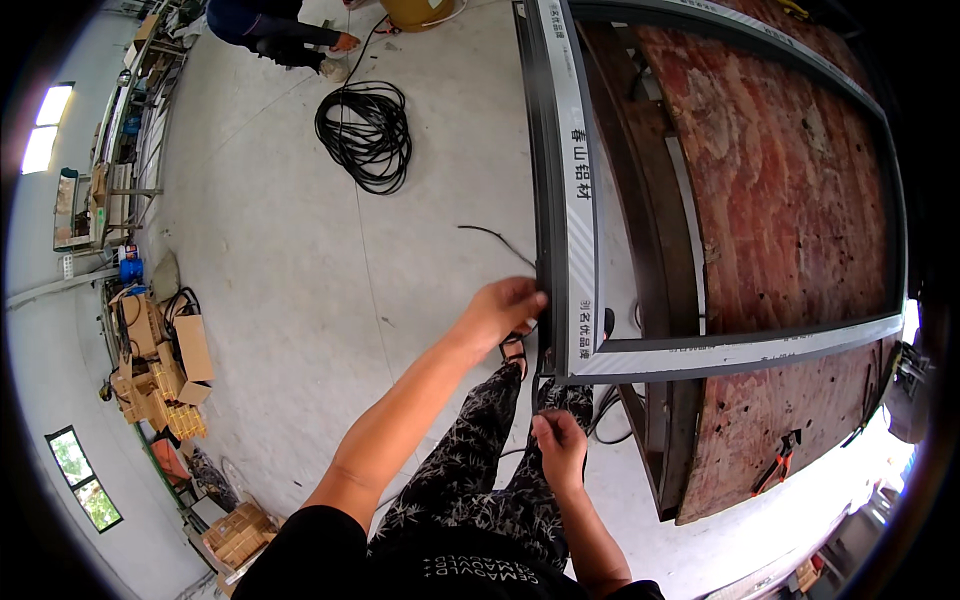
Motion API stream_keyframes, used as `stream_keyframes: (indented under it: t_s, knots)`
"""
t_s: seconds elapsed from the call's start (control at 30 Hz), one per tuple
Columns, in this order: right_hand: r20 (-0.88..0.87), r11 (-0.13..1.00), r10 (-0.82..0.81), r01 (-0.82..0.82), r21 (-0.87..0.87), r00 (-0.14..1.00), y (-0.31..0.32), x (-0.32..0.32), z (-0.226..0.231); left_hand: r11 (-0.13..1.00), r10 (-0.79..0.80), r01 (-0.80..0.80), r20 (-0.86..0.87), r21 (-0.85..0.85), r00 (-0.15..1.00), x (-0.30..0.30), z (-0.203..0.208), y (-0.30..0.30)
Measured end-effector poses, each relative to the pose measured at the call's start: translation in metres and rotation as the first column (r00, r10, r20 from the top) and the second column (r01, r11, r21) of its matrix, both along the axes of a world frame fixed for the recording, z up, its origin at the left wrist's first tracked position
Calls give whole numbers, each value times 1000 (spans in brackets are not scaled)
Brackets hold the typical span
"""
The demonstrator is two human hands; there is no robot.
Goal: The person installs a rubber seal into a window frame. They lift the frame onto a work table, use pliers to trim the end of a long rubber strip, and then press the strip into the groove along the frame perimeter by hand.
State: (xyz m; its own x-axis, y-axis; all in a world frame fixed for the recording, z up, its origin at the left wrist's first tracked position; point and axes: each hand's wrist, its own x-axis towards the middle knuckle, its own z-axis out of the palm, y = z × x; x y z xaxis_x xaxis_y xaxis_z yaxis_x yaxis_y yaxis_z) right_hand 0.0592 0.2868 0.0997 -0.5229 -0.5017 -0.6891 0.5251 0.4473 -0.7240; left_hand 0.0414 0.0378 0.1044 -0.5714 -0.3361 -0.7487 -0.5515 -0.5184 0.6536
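Note:
A dark window frame (583,220), partly covered in printed protective film, lies on the worktable to my right. My left hand (508,305) has its fingers curled and pressed against the frame's outer left side, close to the near corner. What those fingertips pinch, if anything, is hidden. Below that corner, my right hand (562,445) is closed, thumb against fingers, on a thin black rubber strip (536,392) that runs up to the frame. Another length of black strip (495,235) shows over the floor beyond my left hand.
Red-brown boards (790,170) top the worktable; orange-handled pliers (778,465) lie on its near part. A coil of black strip (365,138) rests on the floor. Beyond it, another person (290,35) bends beside a yellow bucket (415,12). Cardboard boxes (165,370) stand along the left wall.

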Motion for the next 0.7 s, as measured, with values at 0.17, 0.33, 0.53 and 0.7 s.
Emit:
stream_keyframes:
  t_s: [0.17, 0.33, 0.53, 0.7]
  knots:
    - [16, 1000, -7, 6, 24, 1000, -3, -2, 13, 999, 7, -6, -17, 36, 1000, 11, -6, 12]
    - [26, 999, -20, 19, 49, 999, 1, -3, 20, 994, -15, 24, -83, 105, 996, 23, -7, 18]
    - [-108, 987, 81, -65, 149, 991, 2, -16, 37, 992, -53, 57, -38, 116, 998, 31, 2, 26]
    - [-423, 974, 206, -142, 178, 882, -6, -43, 57, 981, -188, 188, -13, 44, 982, 34, 0, 30]
